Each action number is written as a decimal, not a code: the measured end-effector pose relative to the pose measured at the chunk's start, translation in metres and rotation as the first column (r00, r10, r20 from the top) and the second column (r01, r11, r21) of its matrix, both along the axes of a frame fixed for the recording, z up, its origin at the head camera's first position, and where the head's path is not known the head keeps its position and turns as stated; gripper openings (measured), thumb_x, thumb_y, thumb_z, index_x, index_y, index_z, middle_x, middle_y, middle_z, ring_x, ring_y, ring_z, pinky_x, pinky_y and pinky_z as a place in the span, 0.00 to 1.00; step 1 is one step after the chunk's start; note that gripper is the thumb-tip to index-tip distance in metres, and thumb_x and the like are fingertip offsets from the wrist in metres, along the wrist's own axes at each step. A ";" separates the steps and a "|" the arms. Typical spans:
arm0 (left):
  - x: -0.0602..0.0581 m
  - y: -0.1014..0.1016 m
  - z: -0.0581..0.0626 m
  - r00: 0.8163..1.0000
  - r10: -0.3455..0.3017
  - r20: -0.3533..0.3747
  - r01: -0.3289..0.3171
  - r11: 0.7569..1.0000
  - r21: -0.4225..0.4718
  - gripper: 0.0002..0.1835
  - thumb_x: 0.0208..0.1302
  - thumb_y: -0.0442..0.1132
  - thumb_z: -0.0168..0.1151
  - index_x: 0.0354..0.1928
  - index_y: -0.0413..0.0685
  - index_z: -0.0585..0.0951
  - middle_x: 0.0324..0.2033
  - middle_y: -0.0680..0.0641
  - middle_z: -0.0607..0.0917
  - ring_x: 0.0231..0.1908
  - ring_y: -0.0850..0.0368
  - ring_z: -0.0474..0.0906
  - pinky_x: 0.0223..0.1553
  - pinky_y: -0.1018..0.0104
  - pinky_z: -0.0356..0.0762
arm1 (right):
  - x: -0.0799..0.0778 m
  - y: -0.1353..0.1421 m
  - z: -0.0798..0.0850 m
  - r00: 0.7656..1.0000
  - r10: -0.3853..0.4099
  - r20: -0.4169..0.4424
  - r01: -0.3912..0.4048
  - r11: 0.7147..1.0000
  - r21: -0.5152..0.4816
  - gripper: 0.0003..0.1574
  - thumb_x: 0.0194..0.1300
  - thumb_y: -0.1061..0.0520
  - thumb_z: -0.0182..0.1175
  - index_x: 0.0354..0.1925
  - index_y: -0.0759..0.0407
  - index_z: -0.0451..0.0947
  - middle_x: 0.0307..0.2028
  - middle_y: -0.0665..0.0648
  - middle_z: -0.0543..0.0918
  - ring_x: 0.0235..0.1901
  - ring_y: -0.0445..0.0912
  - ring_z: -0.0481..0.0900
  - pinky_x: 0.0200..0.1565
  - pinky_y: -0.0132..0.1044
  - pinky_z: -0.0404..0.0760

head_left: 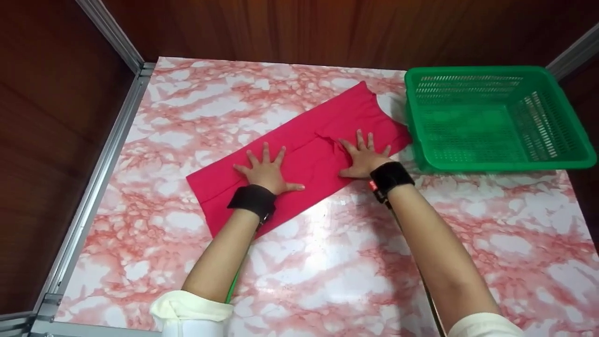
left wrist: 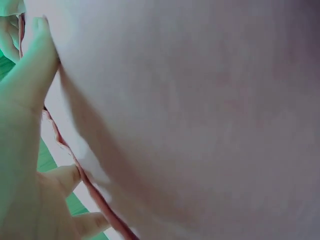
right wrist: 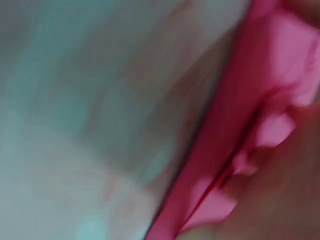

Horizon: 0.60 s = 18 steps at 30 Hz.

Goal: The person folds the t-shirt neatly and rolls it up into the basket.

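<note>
A folded bright red-pink garment [head_left: 299, 140] lies slantwise on the marbled tabletop, a curved edge at its upper right end. My left hand [head_left: 267, 174] rests on its lower left half, fingers spread and straight. On the right half my right hand [head_left: 365, 159] also presses with spread fingers, beside a small bunch of wrinkles. The right wrist view is blurred; in it the fingers [right wrist: 245, 182] lie over creased pink cloth [right wrist: 225, 120]. The left wrist view shows my thumb [left wrist: 35, 60] and fingertips along a thin reddish edge [left wrist: 100, 197], with a pale surface beyond.
A green plastic basket [head_left: 421, 164] with slotted sides stands at the right, close against the garment's right end. Dark wood panels [head_left: 299, 32] rise behind and at the sides. A metal rail [head_left: 100, 173] runs along the table's left edge.
</note>
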<state>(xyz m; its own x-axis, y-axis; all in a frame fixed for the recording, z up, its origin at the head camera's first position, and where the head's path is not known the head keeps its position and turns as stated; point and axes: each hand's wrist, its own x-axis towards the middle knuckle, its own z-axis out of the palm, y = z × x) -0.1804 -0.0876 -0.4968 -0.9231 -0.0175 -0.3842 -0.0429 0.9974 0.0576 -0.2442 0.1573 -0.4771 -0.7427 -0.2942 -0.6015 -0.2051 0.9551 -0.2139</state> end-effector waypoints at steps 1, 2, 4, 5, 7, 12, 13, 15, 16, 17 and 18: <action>0.000 -0.001 0.001 1.000 -0.012 0.003 0.012 1.000 0.001 0.63 0.40 0.78 0.58 0.74 0.66 0.38 0.74 0.40 0.40 0.69 0.27 0.39 0.55 0.21 0.47 | 0.004 -0.005 0.000 1.000 -0.024 -0.005 0.024 1.000 0.006 0.58 0.62 0.33 0.51 0.74 0.44 0.27 0.71 0.63 0.19 0.69 0.65 0.17 0.58 0.76 0.29; 0.000 -0.003 0.003 1.000 -0.026 0.009 0.026 1.000 0.007 0.63 0.40 0.78 0.58 0.74 0.66 0.39 0.74 0.40 0.40 0.69 0.27 0.39 0.55 0.21 0.45 | 0.010 -0.011 0.000 0.999 -0.048 -0.021 0.049 0.999 0.010 0.58 0.62 0.31 0.50 0.74 0.45 0.27 0.71 0.64 0.20 0.69 0.65 0.18 0.58 0.75 0.31; 0.000 -0.007 0.007 0.998 -0.062 0.029 0.061 0.998 0.032 0.63 0.41 0.77 0.59 0.75 0.64 0.40 0.74 0.39 0.40 0.69 0.27 0.38 0.56 0.21 0.44 | 0.021 -0.023 -0.003 0.993 -0.101 -0.062 0.101 0.995 -0.003 0.61 0.61 0.28 0.49 0.74 0.49 0.26 0.72 0.66 0.22 0.69 0.66 0.20 0.60 0.74 0.34; 0.000 -0.012 0.010 0.996 -0.082 0.044 0.080 0.996 0.049 0.63 0.41 0.75 0.61 0.75 0.63 0.40 0.74 0.39 0.40 0.70 0.28 0.37 0.57 0.22 0.44 | 0.026 -0.031 -0.005 0.988 -0.129 -0.088 0.128 0.992 -0.017 0.63 0.60 0.26 0.49 0.74 0.51 0.26 0.72 0.67 0.23 0.70 0.66 0.22 0.61 0.73 0.36; -0.001 -0.021 0.016 0.990 -0.122 0.071 0.115 0.989 0.091 0.63 0.41 0.72 0.64 0.75 0.62 0.41 0.74 0.40 0.38 0.70 0.30 0.34 0.58 0.23 0.43 | 0.037 -0.046 -0.008 0.975 -0.174 -0.142 0.169 0.985 -0.046 0.70 0.55 0.23 0.52 0.74 0.56 0.27 0.72 0.69 0.26 0.70 0.67 0.25 0.62 0.71 0.40; -0.008 -0.041 0.023 0.975 -0.203 0.095 0.183 0.966 0.181 0.65 0.40 0.65 0.72 0.75 0.59 0.41 0.74 0.41 0.35 0.71 0.36 0.27 0.62 0.27 0.37 | 0.057 -0.077 -0.014 0.948 -0.236 -0.216 0.231 0.972 -0.048 0.80 0.45 0.18 0.56 0.73 0.62 0.29 0.71 0.72 0.28 0.70 0.69 0.29 0.64 0.69 0.45; -0.010 -0.043 0.023 0.971 -0.218 0.095 0.196 0.961 0.196 0.65 0.40 0.64 0.72 0.75 0.58 0.41 0.74 0.40 0.35 0.72 0.37 0.26 0.63 0.28 0.36 | 0.059 -0.081 -0.015 0.945 -0.241 -0.222 0.240 0.970 -0.035 0.81 0.44 0.17 0.56 0.73 0.62 0.30 0.71 0.72 0.28 0.70 0.69 0.29 0.64 0.69 0.46; -0.012 -0.047 0.020 0.966 -0.241 0.098 0.213 0.949 0.233 0.65 0.41 0.62 0.73 0.75 0.57 0.41 0.74 0.41 0.34 0.72 0.38 0.26 0.65 0.32 0.34 | 0.062 -0.088 -0.017 0.943 -0.248 -0.222 0.254 0.967 0.001 0.82 0.42 0.15 0.54 0.74 0.61 0.30 0.71 0.72 0.27 0.70 0.69 0.28 0.63 0.69 0.45; -0.013 -0.049 0.019 0.963 -0.249 0.098 0.219 0.943 0.250 0.65 0.41 0.62 0.73 0.75 0.57 0.41 0.74 0.41 0.33 0.72 0.39 0.26 0.66 0.33 0.33 | 0.062 -0.090 -0.017 0.942 -0.251 -0.222 0.261 0.965 0.019 0.82 0.42 0.15 0.54 0.74 0.60 0.30 0.71 0.71 0.27 0.70 0.69 0.28 0.63 0.70 0.45; -0.014 -0.050 0.018 0.962 -0.253 0.099 0.220 0.939 0.266 0.65 0.41 0.61 0.73 0.75 0.56 0.41 0.73 0.41 0.33 0.72 0.39 0.25 0.67 0.35 0.32 | 0.063 -0.092 -0.018 0.941 -0.252 -0.226 0.266 0.964 0.032 0.82 0.42 0.15 0.54 0.74 0.60 0.30 0.71 0.71 0.27 0.70 0.69 0.28 0.63 0.70 0.45; -0.014 -0.051 0.016 0.962 -0.254 0.099 0.218 0.935 0.278 0.65 0.41 0.61 0.74 0.75 0.56 0.41 0.73 0.41 0.32 0.72 0.40 0.25 0.67 0.35 0.31 | 0.063 -0.093 -0.018 0.940 -0.251 -0.229 0.268 0.962 0.044 0.82 0.42 0.14 0.53 0.74 0.59 0.30 0.71 0.72 0.27 0.70 0.69 0.28 0.63 0.70 0.45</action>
